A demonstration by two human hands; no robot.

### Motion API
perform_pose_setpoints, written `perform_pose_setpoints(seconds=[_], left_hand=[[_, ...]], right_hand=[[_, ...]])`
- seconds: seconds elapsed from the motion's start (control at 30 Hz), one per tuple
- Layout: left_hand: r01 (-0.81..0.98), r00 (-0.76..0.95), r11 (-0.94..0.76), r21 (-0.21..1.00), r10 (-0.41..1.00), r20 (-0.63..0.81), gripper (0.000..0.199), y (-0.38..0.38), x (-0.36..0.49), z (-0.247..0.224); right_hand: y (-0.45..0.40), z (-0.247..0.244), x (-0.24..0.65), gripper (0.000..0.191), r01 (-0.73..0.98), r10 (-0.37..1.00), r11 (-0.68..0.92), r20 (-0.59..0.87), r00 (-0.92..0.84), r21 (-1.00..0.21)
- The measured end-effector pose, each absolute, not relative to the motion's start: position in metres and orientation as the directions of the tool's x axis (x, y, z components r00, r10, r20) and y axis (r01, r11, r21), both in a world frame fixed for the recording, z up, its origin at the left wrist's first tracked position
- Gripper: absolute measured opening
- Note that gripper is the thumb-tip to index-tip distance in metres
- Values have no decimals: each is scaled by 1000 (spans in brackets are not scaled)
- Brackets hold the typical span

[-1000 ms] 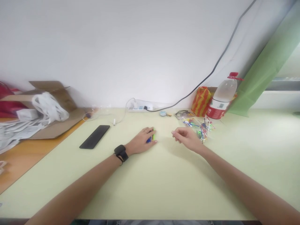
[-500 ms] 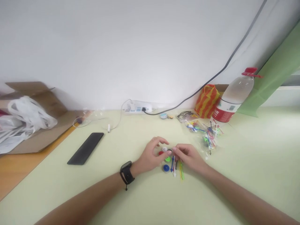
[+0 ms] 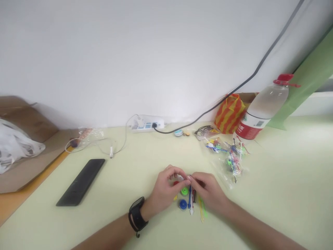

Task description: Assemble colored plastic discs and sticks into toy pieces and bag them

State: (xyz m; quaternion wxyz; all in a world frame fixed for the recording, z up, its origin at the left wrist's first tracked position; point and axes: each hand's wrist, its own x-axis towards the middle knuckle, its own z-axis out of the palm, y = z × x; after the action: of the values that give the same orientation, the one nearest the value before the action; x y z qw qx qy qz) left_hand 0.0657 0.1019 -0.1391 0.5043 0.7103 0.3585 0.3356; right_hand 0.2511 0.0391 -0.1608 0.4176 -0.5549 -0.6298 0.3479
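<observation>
Mostly between the hands [image 3: 161, 190] [image 3: 211, 192], coloured discs [image 3: 183, 204] beside arrow-tipped sticks [image 3: 189, 200].

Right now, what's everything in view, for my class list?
Discs: several, including blue, green, front centre.
Arrows: several, including blue, white, front centre.
Packets: at least two, clear, right.
Bottle: one, clear, right.
Bag: one, red-yellow, beside bottle.
Cords: count unclear, black, left of bag.
Round item: one, blue-white, back centre.
Power strip: one, white, back centre.
Thick cable: one, dark, back right.
Thin cable: one, white, back left.
Slab: one, black, left.
Cardboard: count unclear, brown, far left.
Bundle: one, white, on cardboard.
Wrapper: one, clear, back left.
Curtain: one, green, far right.
Wall: one, white, behind.
Table: one, pale green, beneath.
Watch: one, black, left wrist.
Left hand: one, bare, front centre.
Right hand: one, bare, front centre.
</observation>
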Motion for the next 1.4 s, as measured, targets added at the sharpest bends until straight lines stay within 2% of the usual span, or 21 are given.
perform_pose_setpoints(seconds=[0.2, 0.37, 0.5, 0.77, 0.9, 1.13, 1.4], left_hand=[[156, 573, -171, 973, 818, 52, 16, 102, 64, -135], [143, 625, -238, 961, 774, 99, 16, 105, 63, -134], [122, 627, -225, 967, 773, 100, 18, 105, 64, -135], [88, 618, -174, 981, 782, 83, 22, 104, 65, -130], [92, 613, -152, 984, 788, 64, 22, 104, 66, -128], [78, 609, -201, 977, 785, 113, 19, 103, 71, -132], [78, 656, -192, 978, 749, 95, 26, 100, 70, -123]], right_hand=[[33, -164, 252, 45, 507, 977, 201, 211, -39, -838], [35, -160, 253, 46, 467, 977, 210, 202, -67, -859], [37, -152, 254, 42, 446, 963, 271, 246, -113, -853], [39, -145, 256, 40, 481, 958, 269, 180, -224, -834], [38, -144, 255, 41, 509, 958, 268, 168, -234, -818], [35, -140, 256, 47, 545, 964, 248, 151, -218, -801], [38, -147, 263, 49, 527, 954, 276, 162, -252, -804]])
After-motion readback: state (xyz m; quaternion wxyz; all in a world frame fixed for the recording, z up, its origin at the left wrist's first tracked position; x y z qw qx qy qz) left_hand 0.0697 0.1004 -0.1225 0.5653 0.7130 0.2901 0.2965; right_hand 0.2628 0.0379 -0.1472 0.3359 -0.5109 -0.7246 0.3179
